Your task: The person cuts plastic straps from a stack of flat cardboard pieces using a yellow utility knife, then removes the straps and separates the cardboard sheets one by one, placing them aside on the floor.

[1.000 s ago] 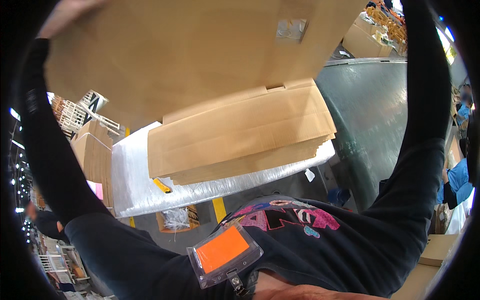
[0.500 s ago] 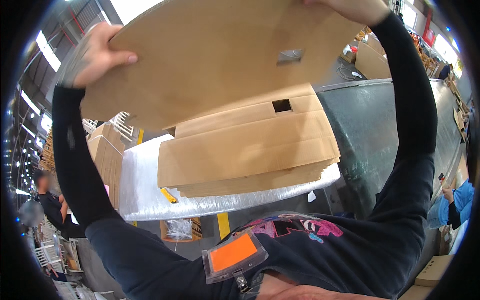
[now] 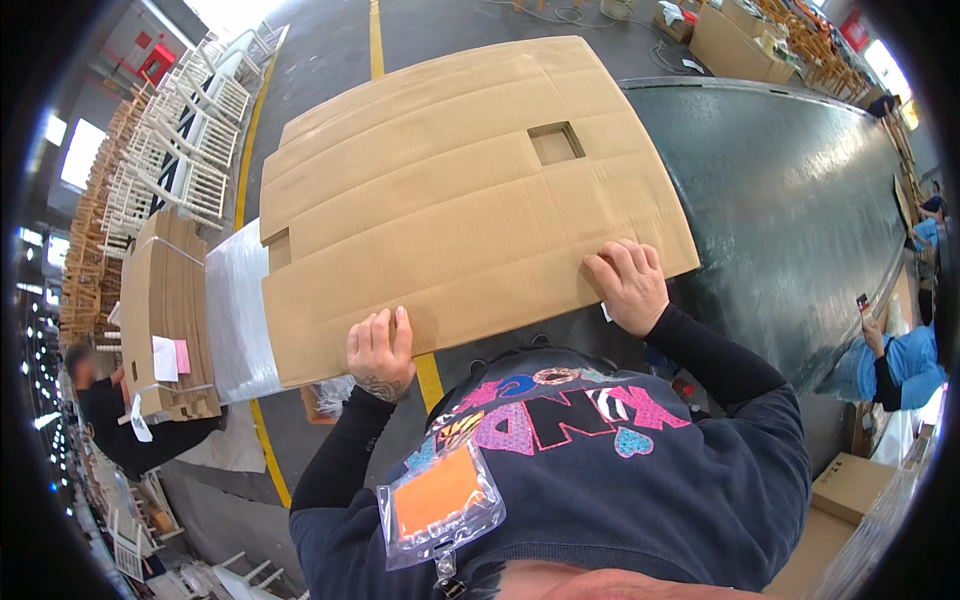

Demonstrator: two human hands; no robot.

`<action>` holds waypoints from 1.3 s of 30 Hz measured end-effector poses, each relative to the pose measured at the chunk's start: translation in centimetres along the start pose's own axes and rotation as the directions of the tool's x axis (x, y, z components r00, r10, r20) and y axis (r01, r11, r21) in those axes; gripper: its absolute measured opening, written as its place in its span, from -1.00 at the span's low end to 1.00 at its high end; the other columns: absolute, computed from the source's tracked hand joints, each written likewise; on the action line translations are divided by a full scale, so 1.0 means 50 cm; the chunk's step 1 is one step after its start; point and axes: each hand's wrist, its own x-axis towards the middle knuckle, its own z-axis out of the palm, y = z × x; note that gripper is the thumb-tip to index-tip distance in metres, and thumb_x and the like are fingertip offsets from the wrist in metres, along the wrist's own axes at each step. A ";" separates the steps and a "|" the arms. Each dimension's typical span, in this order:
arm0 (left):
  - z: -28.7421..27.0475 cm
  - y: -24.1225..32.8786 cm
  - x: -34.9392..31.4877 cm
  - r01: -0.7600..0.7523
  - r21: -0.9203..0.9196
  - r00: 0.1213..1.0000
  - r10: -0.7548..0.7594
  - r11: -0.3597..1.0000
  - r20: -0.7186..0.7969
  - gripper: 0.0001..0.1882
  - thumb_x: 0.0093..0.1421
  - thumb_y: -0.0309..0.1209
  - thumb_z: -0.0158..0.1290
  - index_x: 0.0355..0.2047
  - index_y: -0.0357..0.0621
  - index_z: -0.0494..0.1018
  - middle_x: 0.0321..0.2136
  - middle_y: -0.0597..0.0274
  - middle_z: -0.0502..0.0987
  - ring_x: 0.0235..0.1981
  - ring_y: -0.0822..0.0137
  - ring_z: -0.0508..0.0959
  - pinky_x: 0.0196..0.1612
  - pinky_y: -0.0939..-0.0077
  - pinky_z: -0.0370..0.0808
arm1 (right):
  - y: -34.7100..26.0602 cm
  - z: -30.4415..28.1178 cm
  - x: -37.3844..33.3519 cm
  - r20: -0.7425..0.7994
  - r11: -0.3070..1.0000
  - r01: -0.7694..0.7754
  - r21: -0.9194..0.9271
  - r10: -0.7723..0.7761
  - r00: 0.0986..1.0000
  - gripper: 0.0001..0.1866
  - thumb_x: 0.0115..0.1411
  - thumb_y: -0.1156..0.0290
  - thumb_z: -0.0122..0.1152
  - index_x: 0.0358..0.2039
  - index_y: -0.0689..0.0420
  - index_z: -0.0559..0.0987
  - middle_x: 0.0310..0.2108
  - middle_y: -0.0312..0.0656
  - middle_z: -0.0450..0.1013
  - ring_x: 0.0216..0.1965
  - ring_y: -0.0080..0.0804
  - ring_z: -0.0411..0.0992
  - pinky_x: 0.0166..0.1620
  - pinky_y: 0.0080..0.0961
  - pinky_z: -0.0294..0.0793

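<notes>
A large brown cardboard sheet lies flat over the stack in front of me, creased from side to side, with a square cut-out near its right end and a notch on its left side. My left hand grips the near edge left of the middle, fingers bent over the top. Farther right, my right hand holds the same edge, fingers curled on the upper face. Both thumbs are partly hidden. The sheet covers most of the stack below it.
At left, the silver-wrapped table shows beside a strapped cardboard bundle. A dark, smooth tabletop adjoins on the right. White chair frames line the far left. One person is at left; another person in blue is at right.
The raised cardboard sheet has come down flat onto the stack. Both hands have moved down and toward me to its near edge. The yellow cutter on the table is now out of sight.
</notes>
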 end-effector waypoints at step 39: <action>-0.101 0.008 0.129 -0.159 -0.290 0.839 0.284 0.944 0.464 -0.79 -0.14 -0.43 0.13 -0.41 -0.11 0.48 -0.42 0.22 0.46 -0.37 0.16 0.53 -0.43 0.30 0.52 | 0.072 -0.098 0.362 0.712 0.707 0.159 0.689 -0.701 0.031 -0.31 0.02 -0.09 0.43 0.02 0.14 0.56 -0.32 -0.06 0.58 -0.24 -0.08 0.57 -0.19 -0.20 0.56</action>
